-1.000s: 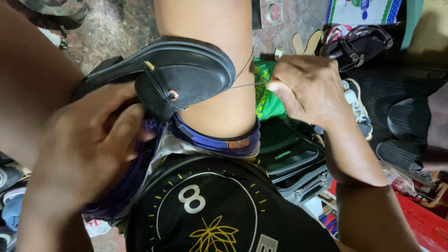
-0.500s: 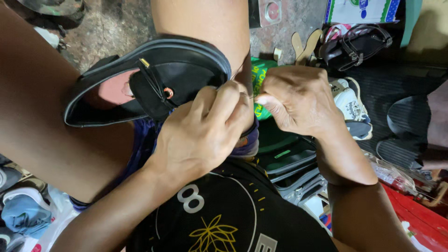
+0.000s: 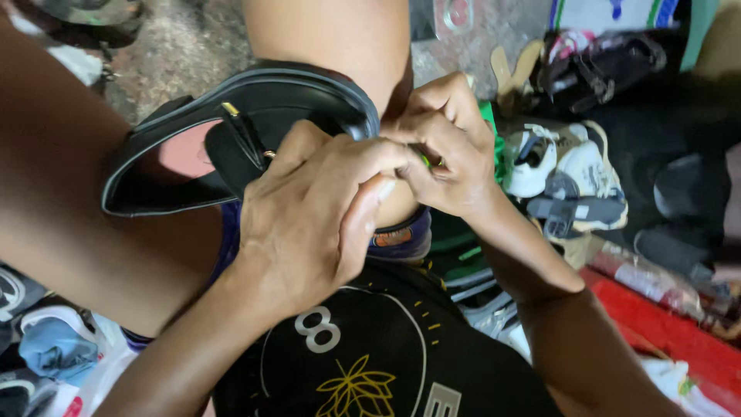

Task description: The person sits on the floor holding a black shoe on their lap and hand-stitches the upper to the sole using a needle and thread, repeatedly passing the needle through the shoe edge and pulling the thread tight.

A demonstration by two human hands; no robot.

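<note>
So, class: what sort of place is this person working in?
Probably a shoe-repair spot at ground level: a black loafer rests on the knees, worn sneakers and sandals lie around, on a rough stone floor.

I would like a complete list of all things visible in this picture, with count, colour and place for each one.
black leather slip-on shoe: 1, black with a pinkish insole, resting across the person's bare thighs, upper left
white and grey sneakers: a pair, on the heap at right
black strappy sandal: 1, top right
tan flat sole pieces: 2, beside the sandal, top centre
red flat surface: 1, lower right
grey concrete floor: top left
black printed shirt: 1, bottom centre
left hand: 1, at the shoe's heel, fingers meeting the right hand
right hand: 1, pinching something small and green by the heel
</note>
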